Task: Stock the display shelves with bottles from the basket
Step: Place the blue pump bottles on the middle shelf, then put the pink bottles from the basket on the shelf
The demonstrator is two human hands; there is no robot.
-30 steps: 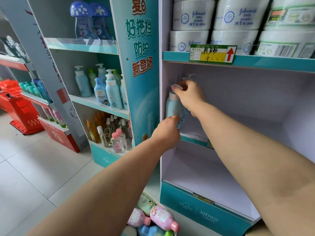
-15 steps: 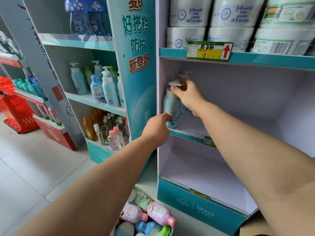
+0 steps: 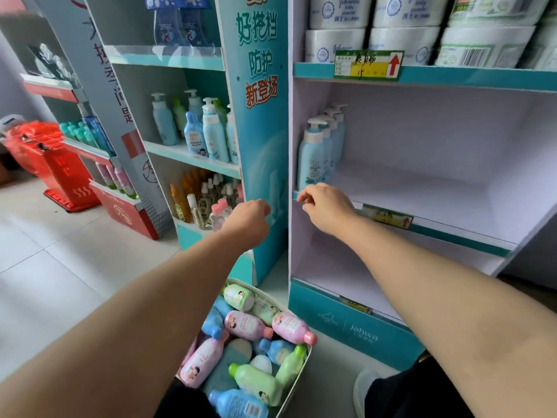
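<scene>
Three light-blue pump bottles (image 3: pixel 313 155) stand in a row at the left end of the middle white shelf (image 3: pixel 422 203). My right hand (image 3: pixel 327 206) hovers just below and in front of them at the shelf edge, fingers loosely curled and holding nothing. My left hand (image 3: pixel 250 220) hangs lower left, in front of the teal side panel, also holding nothing. On the floor below, the basket (image 3: pixel 297 378) holds several pink, green and blue bottles, such as a pink one (image 3: pixel 291 327).
The lower white shelf (image 3: pixel 337 276) has nothing on it. White powder tubs (image 3: pixel 404 31) fill the top shelf. The left display (image 3: pixel 193 152) carries pump and spray bottles. A red stand (image 3: pixel 60 173) sits on the tiled floor far left.
Both hands let go of the front pump bottle, which now stands on the shelf. They have pulled back and down, and my view has tilted down toward the basket.
</scene>
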